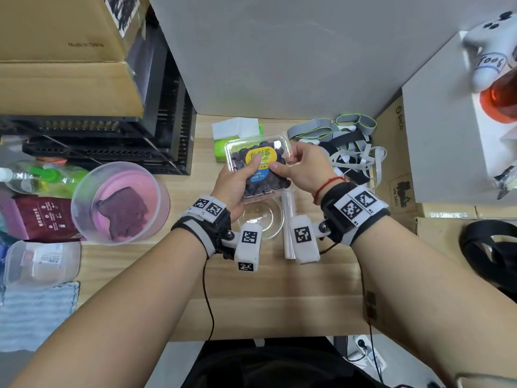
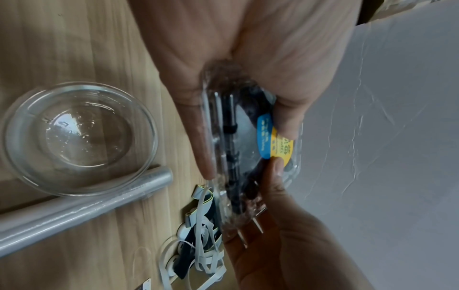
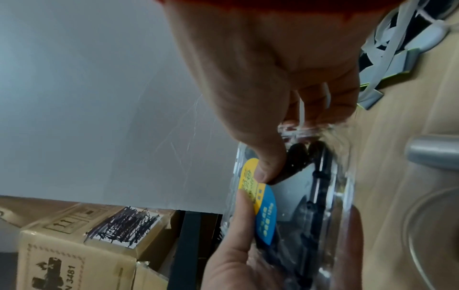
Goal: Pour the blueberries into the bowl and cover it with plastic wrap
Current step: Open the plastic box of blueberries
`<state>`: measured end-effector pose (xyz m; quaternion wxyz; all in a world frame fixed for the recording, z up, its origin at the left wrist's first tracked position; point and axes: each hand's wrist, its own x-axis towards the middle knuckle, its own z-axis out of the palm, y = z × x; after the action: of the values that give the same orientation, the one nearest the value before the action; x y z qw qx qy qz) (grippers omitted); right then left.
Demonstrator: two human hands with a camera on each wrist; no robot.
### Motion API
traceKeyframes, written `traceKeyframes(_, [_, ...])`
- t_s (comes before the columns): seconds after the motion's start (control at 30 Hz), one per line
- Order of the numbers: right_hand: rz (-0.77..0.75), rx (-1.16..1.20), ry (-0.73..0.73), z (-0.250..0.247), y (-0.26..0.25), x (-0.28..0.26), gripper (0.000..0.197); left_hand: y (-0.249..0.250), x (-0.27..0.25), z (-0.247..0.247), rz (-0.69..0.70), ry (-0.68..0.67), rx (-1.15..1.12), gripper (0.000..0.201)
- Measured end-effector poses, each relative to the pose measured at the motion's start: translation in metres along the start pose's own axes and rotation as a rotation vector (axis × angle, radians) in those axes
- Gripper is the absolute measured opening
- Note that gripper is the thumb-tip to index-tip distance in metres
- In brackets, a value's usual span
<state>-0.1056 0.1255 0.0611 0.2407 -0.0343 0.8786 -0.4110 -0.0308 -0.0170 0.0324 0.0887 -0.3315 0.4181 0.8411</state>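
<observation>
Both hands hold the shut blueberry box [image 1: 257, 166] above the glass bowl [image 1: 258, 218]. Left hand [image 1: 237, 183] and right hand [image 1: 307, 166] each keep a curled grip, thumbs on its label. The plastic wrap roll [image 2: 82, 208] lies beside the bowl on the counter [image 1: 279, 289].

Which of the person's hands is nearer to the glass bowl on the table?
Left. The left hand, gripping the blueberry box, sits directly above the glass bowl's far-left rim. The right hand grips the box's right side, further from the bowl.

Glass bowl [image 1: 261, 219] partly behind clamshell [image 1: 258, 166]
</observation>
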Motion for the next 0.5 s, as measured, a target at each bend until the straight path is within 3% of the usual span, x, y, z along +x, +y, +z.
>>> traceKeyframes(0.1, [0.003, -0.114, -0.038, 0.003, 0.001, 0.001, 0.045, -0.001, 0.0, -0.003, -0.008, -0.017, 0.023, 0.021])
traceKeyframes(0.27, [-0.011, -0.367, -0.021, 0.0, -0.003, -0.004, 0.039, -0.008, 0.001, -0.006, 0.017, -0.004, 0.052, 0.051])
traceKeyframes(0.4, [0.028, -0.281, -0.058, -0.007, 0.001, -0.002, 0.044, -0.006, 0.003, -0.008, 0.045, -0.004, 0.025, 0.051])
traceKeyframes(0.5, [0.103, -0.035, -0.185, -0.015, 0.005, -0.003, 0.033, -0.002, 0.003, -0.011, 0.056, 0.003, 0.045, 0.055])
